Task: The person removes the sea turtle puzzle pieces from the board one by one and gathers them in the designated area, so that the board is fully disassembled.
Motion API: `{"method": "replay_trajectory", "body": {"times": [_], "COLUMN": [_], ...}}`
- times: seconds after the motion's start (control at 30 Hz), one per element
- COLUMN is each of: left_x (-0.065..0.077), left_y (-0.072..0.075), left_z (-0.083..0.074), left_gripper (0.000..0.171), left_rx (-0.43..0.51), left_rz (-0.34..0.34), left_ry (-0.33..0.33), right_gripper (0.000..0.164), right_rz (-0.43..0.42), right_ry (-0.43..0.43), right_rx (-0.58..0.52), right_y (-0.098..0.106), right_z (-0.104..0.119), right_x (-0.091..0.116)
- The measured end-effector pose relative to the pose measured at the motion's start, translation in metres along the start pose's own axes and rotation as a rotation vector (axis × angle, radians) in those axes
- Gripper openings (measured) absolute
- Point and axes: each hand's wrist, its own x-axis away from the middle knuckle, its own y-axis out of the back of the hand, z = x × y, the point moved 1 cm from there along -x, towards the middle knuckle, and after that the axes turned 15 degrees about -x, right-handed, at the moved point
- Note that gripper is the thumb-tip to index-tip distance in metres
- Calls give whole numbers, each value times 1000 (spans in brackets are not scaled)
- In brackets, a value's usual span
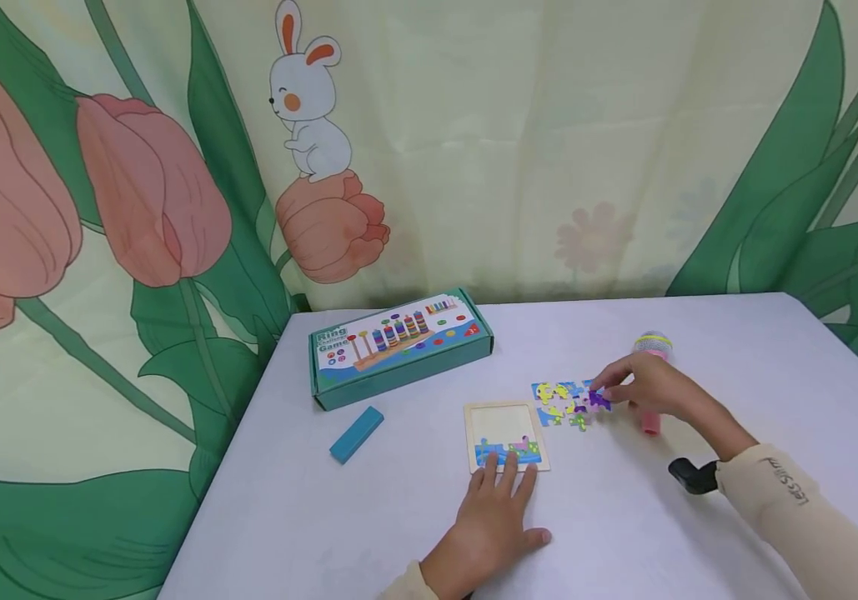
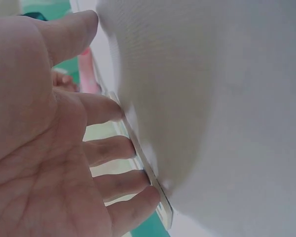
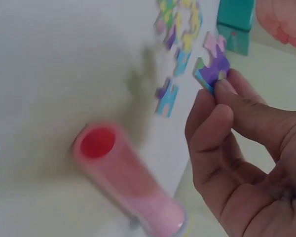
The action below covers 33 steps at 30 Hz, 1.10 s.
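Note:
My right hand [image 1: 649,383] pinches a purple puzzle piece [image 3: 214,66] between thumb and fingers, held over the loose puzzle pieces [image 1: 559,402] on the table. Those pieces are blue, yellow, green and purple. My left hand [image 1: 490,525] lies with fingers spread, its fingertips on the near edge of the wooden puzzle frame [image 1: 469,425]. Along the frame's bottom sit joined blue and green pieces [image 1: 524,451]; its upper part shows bare backing. In the left wrist view, the straight fingers [image 2: 108,150] reach over the frame's rim [image 2: 150,170].
A pink toy microphone [image 1: 650,423] lies just beyond and beside my right hand. At the back left is a green Ring Game box [image 1: 376,390], with a blue block [image 1: 357,434] in front of it. A tulip-and-rabbit curtain [image 1: 489,167] hangs behind the white table.

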Motion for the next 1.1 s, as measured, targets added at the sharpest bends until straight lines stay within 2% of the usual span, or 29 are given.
{"method": "replay_trajectory", "body": {"times": [0.13,0.23,0.53,0.77,1.1], "left_x": [-1,-1,0,-1,-2], "left_y": [-1,-1,0,-4,-8], "left_z": [1,2,1,0,-4], "left_gripper": [81,81,81,81,81], "left_rx": [-7,-1,-21,-47,-161], "left_rz": [-4,-3,-6,-13,-17], "left_ry": [-3,-6,-9,-2,12], "right_gripper": [14,14,14,15,14], "right_rz": [30,49,28,4,-27], "right_ry": [-63,-63,-127,-131,-137], "right_rx": [7,18,69,76,77], "right_y": [8,6,-1,-6,-9], "right_z": [-9,-13,-17,-17,-16], "right_x": [0,-4,-13,-13,-12]}}
